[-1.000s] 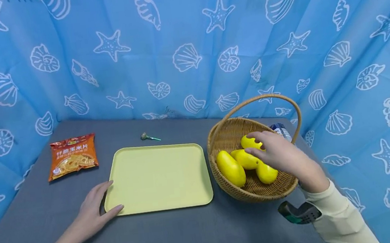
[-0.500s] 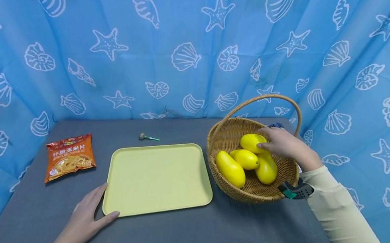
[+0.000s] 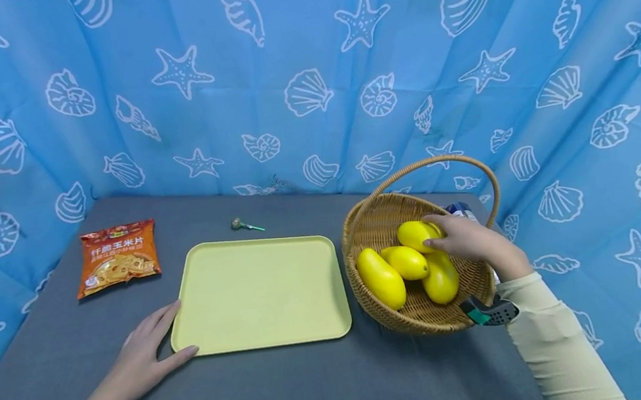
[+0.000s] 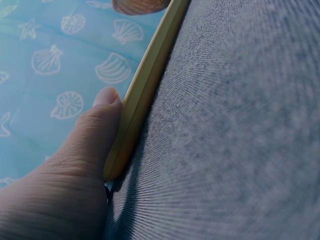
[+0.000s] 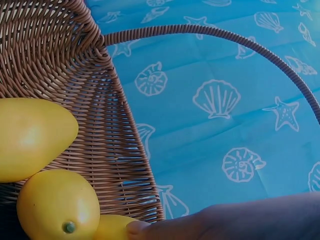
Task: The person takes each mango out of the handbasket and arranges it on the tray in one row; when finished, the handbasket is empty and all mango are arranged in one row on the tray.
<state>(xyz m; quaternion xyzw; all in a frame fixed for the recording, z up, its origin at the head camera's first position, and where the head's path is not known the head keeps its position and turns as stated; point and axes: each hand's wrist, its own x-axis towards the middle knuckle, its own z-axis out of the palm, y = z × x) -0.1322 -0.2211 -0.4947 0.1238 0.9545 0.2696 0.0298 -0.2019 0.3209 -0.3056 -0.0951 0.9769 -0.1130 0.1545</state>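
Observation:
My right hand (image 3: 467, 240) reaches over the right rim of a wicker basket (image 3: 375, 220) and grips the rear yellow mango (image 3: 413, 235), thumb on its near side and fingers on the far side. Several other mangoes, one of them at the left (image 3: 381, 280), lie in the basket. In the right wrist view the thumb (image 5: 137, 227) presses that fruit, mostly hidden low in the frame. My left hand (image 3: 143, 360) spans the near left corner of a pale yellow tray (image 3: 260, 294), its fingers extended. Seen from the left wrist, the thumb (image 4: 102, 112) rests against the tray's edge.
An orange snack bag (image 3: 119, 259) lies at the back left. Behind the tray is a small green stick with a dark round end (image 3: 246, 224). A dark blue and white object (image 3: 457, 209) is partly hidden behind the basket, whose tall handle (image 3: 423, 163) arches over it.
My right hand has come down from above the basket onto the rear mango and taken hold of it. The left hand stays at the tray's corner.

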